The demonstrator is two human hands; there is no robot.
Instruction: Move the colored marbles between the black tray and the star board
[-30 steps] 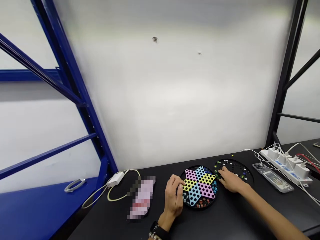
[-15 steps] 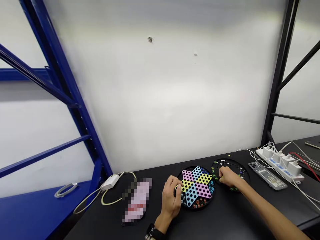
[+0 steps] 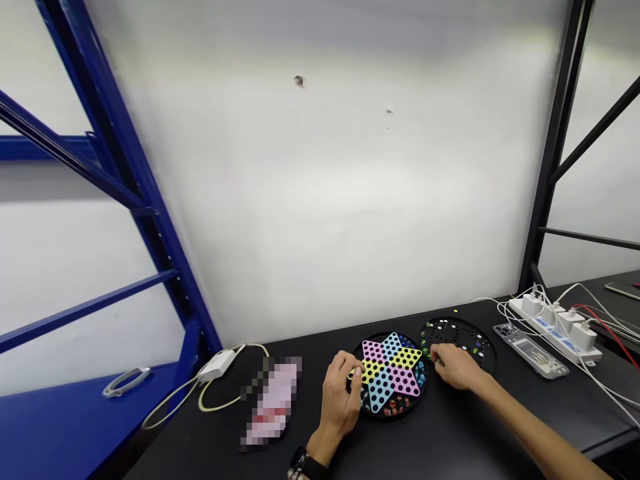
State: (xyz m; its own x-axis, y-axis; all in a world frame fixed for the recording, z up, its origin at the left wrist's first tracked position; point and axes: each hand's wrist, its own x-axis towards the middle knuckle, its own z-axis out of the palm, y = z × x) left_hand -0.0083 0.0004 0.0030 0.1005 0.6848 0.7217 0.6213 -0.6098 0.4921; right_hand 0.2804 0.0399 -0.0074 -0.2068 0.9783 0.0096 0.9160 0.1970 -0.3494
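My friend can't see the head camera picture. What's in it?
A person's left hand is at a pink, blue and yellow star board, their right hand at a round black tray of small colourful pieces. Tray and board sit on a black table, with a white power strip at the right.

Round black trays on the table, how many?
2. One tray holds the star board, at the left hand; the second tray is right of it, partly behind the right hand. No others show.

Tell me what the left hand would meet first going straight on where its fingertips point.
The yellow point of the star board; the left hand seems to touch it already, though depth is unclear.
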